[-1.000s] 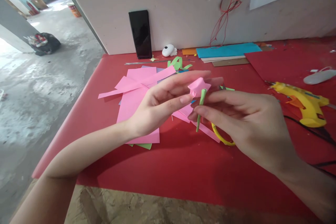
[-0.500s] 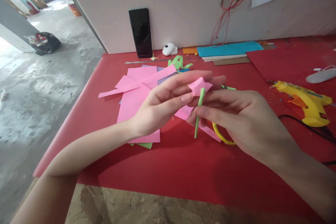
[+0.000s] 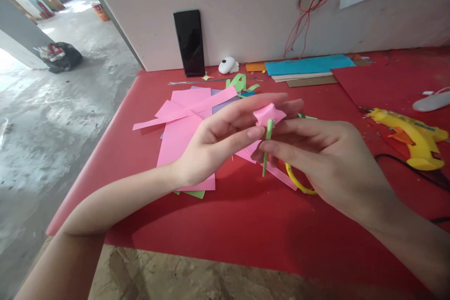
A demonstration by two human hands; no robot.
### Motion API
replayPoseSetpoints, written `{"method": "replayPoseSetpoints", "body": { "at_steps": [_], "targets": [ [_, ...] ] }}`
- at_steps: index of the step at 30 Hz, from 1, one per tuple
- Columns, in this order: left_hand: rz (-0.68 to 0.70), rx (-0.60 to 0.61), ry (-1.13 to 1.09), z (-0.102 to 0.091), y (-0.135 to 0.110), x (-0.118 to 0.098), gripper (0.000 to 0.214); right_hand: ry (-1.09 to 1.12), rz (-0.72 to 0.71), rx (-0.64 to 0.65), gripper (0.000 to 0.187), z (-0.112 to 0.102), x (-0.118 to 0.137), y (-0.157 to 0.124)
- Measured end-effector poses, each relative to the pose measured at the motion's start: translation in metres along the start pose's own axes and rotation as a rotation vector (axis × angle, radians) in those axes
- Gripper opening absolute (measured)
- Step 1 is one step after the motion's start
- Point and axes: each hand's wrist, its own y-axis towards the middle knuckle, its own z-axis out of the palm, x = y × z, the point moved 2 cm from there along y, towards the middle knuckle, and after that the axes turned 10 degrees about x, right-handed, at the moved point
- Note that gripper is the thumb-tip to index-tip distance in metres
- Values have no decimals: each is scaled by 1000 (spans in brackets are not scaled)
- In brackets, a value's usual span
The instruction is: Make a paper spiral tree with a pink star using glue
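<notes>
My left hand (image 3: 228,136) is closed on a puffy pink paper star (image 3: 269,113), with its thumb at the star's lower left. Between the thumb and fingers of my right hand (image 3: 316,154) is a thin rolled green paper stick (image 3: 266,154), held nearly upright. The stick's upper end overlaps the star's front; whether it is fixed there I cannot tell. Behind and below my hands lie pink paper sheets (image 3: 183,150) and pink strips (image 3: 211,101). The yellow handle (image 3: 298,183) of some tool shows partly under my right hand.
A yellow glue gun (image 3: 415,138) with a black cord lies at the right. A phone (image 3: 190,44) leans on the back wall near a white figure (image 3: 228,65). Curled green strips (image 3: 241,83) and blue sheets (image 3: 309,66) lie along the back of the red table (image 3: 211,234).
The green stick has tilted more upright, and its lower end shows shorter. The left thumb has shifted slightly right toward the stick. The star stays in the left hand.
</notes>
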Motion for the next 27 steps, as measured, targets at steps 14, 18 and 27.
{"method": "replayPoseSetpoints", "body": {
  "at_steps": [14, 18, 27],
  "targets": [
    [84, -11, 140, 1, 0, 2, 33, -70, 5, 0, 14, 1, 0, -1],
    [84, -61, 211, 2, 0, 2, 33, -80, 5, 4, 12, 1, 0, -1],
    [112, -133, 244, 2, -1, 1, 25, -307, -132, -165, 8, 4, 1, -6]
  ]
}}
